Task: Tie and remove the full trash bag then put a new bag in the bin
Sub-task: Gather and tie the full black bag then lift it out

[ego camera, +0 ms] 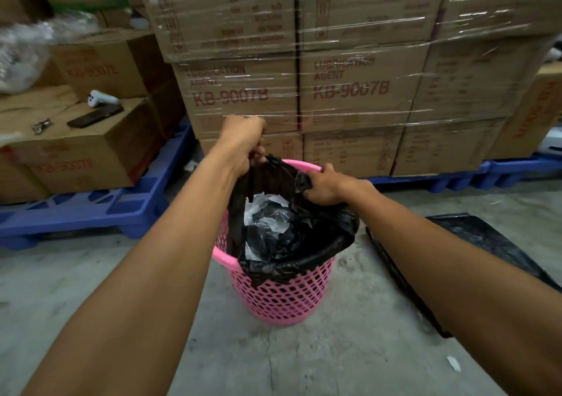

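The head camera looks down at a pink bin (282,298) with a lattice wall, which stands upright on the grey concrete floor (349,359). Inside the bin sits a black trash bag (292,243), and its near edge is folded over the bin's rim on the side toward the person. The bag is open at the top, and white paper and crumpled clear plastic (267,216) show inside it.

The left hand (243,145) is above the far left part of the rim. Its fingers are closed around a gathered strip of the bag's edge, and this strip hangs stretched from the hand down into the bin. The right hand (325,184) is at the far right part of the rim, lower than the left one, and its fingers are pinched on another piece of the bag's edge. The two hands are apart from each other, with the open mouth of the bag between them.

On the floor to the right of the bin, near it but not touching, lies a flat black bag (474,249), partly hidden by the right forearm.

Behind the bin stand stacked cardboard boxes (349,91) wrapped in clear film, on blue pallets (91,210). On a box at the left lie a dark phone (95,116), a white device (102,97) and some keys (41,125).
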{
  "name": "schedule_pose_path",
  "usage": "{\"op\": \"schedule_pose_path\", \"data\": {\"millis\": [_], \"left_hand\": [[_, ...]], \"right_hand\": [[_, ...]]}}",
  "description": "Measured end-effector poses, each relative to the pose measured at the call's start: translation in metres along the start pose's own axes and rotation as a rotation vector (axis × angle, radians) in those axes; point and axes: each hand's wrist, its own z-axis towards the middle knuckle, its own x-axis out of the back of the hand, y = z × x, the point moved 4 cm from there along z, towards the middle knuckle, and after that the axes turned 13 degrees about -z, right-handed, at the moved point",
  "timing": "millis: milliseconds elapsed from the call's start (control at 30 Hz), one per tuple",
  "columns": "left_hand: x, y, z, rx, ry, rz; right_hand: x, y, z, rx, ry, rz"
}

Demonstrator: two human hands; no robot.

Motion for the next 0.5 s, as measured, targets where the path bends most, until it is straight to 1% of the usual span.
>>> {"op": "schedule_pose_path", "data": {"millis": [67,133,233,267,300,333,367,400,433,500], "left_hand": [[-0.007,-0.008,-0.005,0.06,-0.078,0.075],[-0.012,-0.013,-0.008,0.071,-0.127,0.133],[-0.019,-0.009,-0.006,-0.018,-0.119,0.14],[-0.021,-0.005,-0.004,-0.068,-0.098,0.152],[-0.021,-0.001,-0.002,-0.122,-0.071,0.18],[-0.021,0.002,-0.002,-0.181,-0.042,0.214],[-0.02,0.005,-0.002,-0.24,-0.011,0.258],[-0.019,0.007,-0.003,-0.293,0.02,0.326],[-0.017,0.01,-0.005,-0.332,0.043,0.418],[-0.014,0.013,-0.008,-0.393,0.071,0.651]], "right_hand": [[-0.002,-0.003,-0.004,0.045,-0.107,-0.039],[-0.003,-0.009,-0.007,0.095,-0.175,-0.08],[-0.011,-0.012,-0.016,0.183,-0.327,-0.066],[-0.016,-0.009,-0.019,0.196,-0.389,-0.099],[-0.018,-0.008,-0.025,0.201,-0.431,-0.185],[-0.02,-0.007,-0.028,0.186,-0.418,-0.31],[-0.019,-0.007,-0.029,0.177,-0.352,-0.414],[-0.018,-0.008,-0.029,0.177,-0.271,-0.464],[-0.015,-0.009,-0.03,0.177,-0.202,-0.449],[-0.005,-0.007,-0.029,0.151,-0.071,-0.328]]}}
